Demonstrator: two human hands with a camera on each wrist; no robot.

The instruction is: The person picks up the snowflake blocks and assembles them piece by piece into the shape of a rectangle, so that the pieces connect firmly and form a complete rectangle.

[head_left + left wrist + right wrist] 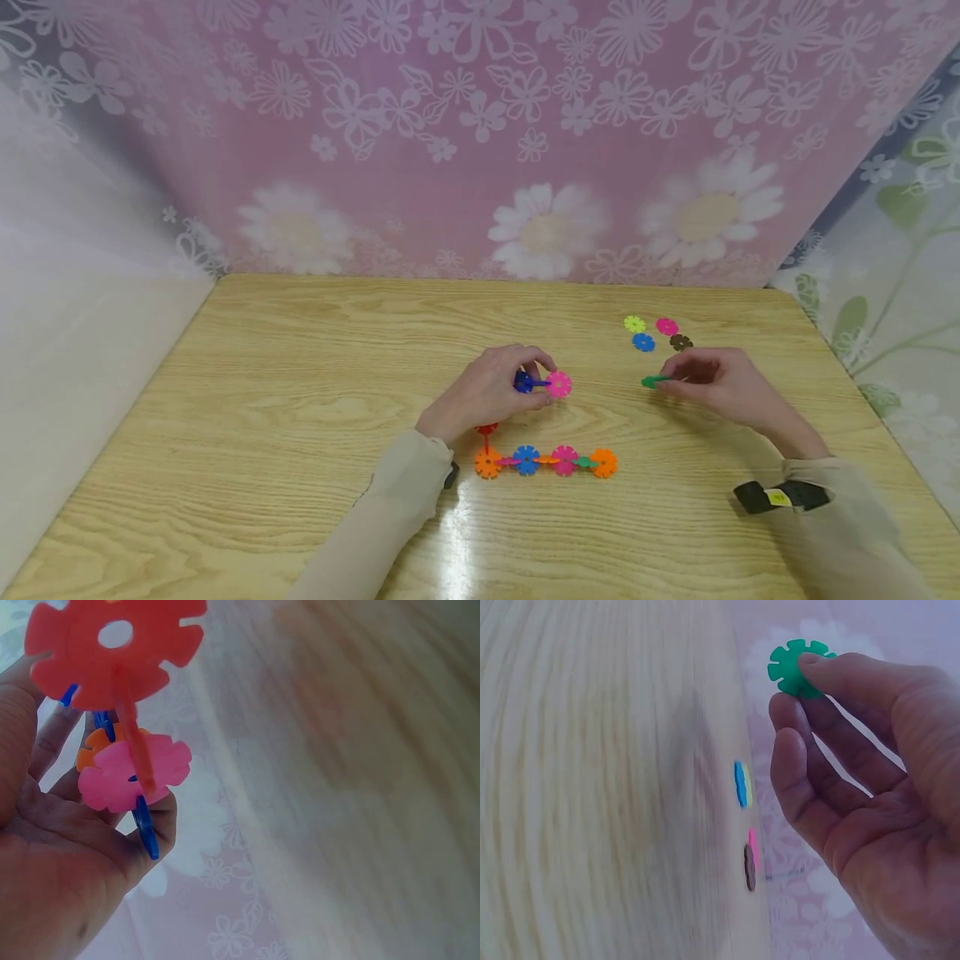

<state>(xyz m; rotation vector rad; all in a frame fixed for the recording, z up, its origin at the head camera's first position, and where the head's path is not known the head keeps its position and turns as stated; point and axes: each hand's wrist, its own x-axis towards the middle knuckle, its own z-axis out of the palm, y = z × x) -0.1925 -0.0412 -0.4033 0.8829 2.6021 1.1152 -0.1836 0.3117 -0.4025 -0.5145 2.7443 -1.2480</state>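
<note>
My left hand (498,385) holds a chain of interlocking notched discs above the table. At the chain's end a pink disc (558,384) joins a dark blue disc (523,382); the fingers cover some of the links. Nearer the wrist, a red disc (112,664) and another pink disc (101,776) show in the left wrist view. Along the front runs a row of linked discs, from an orange disc (488,463) past a blue disc (527,460) to another orange disc (603,462). To the right, my right hand (716,387) pinches a green disc (799,667) between thumb and fingers.
Beyond the right hand, several loose discs lie on the wooden table (300,400): yellow (634,324), blue (643,342), pink (667,327) and brown (681,342). A flowered pink backdrop (420,167) stands behind the table, with pale walls on both sides.
</note>
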